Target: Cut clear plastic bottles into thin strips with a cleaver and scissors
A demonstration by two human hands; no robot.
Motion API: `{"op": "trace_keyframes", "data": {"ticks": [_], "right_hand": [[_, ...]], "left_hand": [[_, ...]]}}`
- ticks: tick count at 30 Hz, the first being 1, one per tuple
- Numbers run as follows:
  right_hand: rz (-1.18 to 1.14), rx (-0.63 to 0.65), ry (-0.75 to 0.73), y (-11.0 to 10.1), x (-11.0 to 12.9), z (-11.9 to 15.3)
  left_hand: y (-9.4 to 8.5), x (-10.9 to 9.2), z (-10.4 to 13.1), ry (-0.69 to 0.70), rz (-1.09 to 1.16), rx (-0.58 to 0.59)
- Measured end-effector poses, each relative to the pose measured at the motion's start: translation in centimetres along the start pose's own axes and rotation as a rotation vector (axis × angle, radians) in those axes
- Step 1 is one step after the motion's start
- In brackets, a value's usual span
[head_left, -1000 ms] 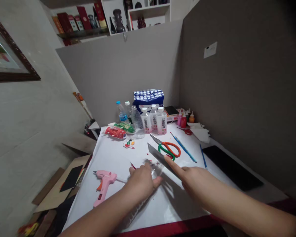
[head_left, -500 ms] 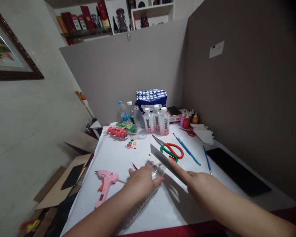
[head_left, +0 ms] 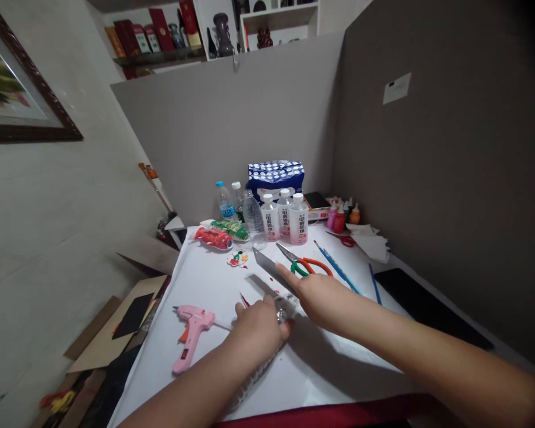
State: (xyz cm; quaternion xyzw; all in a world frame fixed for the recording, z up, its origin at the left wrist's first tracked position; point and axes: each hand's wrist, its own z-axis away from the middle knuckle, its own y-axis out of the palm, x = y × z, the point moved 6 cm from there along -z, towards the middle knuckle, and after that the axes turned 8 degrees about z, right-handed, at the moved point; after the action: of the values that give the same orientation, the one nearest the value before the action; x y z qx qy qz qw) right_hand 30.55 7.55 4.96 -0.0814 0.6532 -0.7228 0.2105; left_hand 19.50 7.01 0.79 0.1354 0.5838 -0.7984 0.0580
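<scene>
My left hand (head_left: 259, 333) is wrapped round a clear plastic bottle (head_left: 288, 306) with ribbed sides, which lies on its side on the white tabletop. The forearm hides much of the bottle. My right hand (head_left: 323, 297) grips a knife, its index finger stretched along the back of the grey blade (head_left: 270, 267). That blade is held above the bottle's far end, pointing up and to the left. Under it a grey strip (head_left: 261, 284) shows; I cannot tell whether it is the blade's shadow. Just beyond my left hand lies a thin dark red pointed thing (head_left: 244, 300).
A pink glue gun (head_left: 194, 333) lies at left. Scissors (head_left: 301, 260) with green and orange handles and blue paintbrushes (head_left: 339, 267) lie beyond my right hand. Bottles (head_left: 298, 220), red and green fish-shaped packets (head_left: 214, 238) and paint bottles (head_left: 339, 221) stand or lie farther back.
My right hand has moved left and a little away from me with the knife, so the blade has shifted toward the left. My left hand keeps its hold on the bottle.
</scene>
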Motion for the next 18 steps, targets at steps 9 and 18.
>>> {"op": "trace_keyframes", "data": {"ticks": [9, 18], "right_hand": [[-0.123, -0.041, 0.064, 5.4, -1.6, 5.8], [-0.060, 0.009, 0.049, 2.4, -1.3, 3.7]], "left_hand": [[-0.1, 1.1, 0.0, -0.017, 0.088, 0.063], [-0.1, 0.1, 0.1, 0.092, 0.026, 0.048]]}}
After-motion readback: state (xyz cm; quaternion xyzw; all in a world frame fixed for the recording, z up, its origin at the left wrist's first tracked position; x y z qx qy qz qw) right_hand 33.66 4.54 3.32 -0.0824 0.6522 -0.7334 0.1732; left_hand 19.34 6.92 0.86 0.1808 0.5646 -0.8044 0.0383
